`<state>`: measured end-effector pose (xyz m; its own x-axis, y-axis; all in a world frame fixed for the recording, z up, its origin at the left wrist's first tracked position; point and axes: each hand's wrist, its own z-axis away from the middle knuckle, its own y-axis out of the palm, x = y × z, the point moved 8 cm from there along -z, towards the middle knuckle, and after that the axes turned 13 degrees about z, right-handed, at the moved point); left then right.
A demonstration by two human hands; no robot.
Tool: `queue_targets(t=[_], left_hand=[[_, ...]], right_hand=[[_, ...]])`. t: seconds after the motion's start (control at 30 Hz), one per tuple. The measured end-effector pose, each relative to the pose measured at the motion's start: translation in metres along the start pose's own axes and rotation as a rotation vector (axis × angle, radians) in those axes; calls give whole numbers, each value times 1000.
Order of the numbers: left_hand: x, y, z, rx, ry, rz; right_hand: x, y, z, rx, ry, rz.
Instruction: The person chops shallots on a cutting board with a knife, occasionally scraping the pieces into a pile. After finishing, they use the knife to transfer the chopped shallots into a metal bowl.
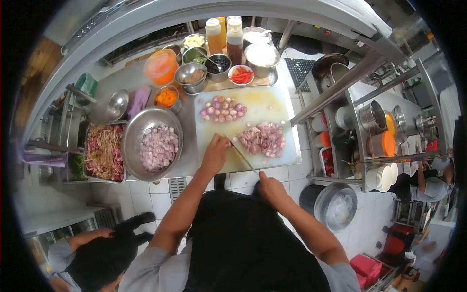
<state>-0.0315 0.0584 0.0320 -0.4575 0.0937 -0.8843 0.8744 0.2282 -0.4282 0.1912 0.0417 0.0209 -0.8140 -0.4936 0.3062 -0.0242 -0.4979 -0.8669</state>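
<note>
On a white cutting board [204, 134], my left hand [217, 148] has its fingers bent together at the tip of a knife [244, 155]; a small shallot piece seems to be at the fingertips. My right hand [271, 189] is wrapped round the knife's handle at the board's front edge. Whole peeled shallots [224, 109] lie in a pile behind my left hand. A heap of cut shallots [265, 139] is on the board to the right of the blade. To the left, a large metal bowl [131, 146] holds more sliced shallots [158, 148].
Left of the bowl stands a tray of reddish sprouts [104, 151]. Behind the board are sauce bottles [213, 39], a bowl of red chillies [241, 75] and metal containers. A metal post [335, 87] rises at right. Co-workers [102, 253] stand at lower left and far right.
</note>
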Motion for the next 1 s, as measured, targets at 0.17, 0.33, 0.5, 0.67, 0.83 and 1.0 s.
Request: queue_targets(t=[0.17, 0.33, 0.5, 0.67, 0.83, 1.0], left_hand=[[0, -3, 0, -11, -10, -31], [-1, -1, 2, -1, -17, -44], [6, 1, 2, -36, 13, -69], [4, -1, 6, -50, -14, -72], [8, 0, 5, -65, 19, -22], [3, -2, 7, -74, -5, -38]], right_hand=[[7, -24, 2, -23, -14, -5], [-2, -3, 1, -13, -22, -7], [7, -23, -3, -12, -25, -10], [-1, -13, 6, 31, -20, -43], [5, -14, -12, 19, -11, -26], [2, -17, 6, 12, -18, -16]])
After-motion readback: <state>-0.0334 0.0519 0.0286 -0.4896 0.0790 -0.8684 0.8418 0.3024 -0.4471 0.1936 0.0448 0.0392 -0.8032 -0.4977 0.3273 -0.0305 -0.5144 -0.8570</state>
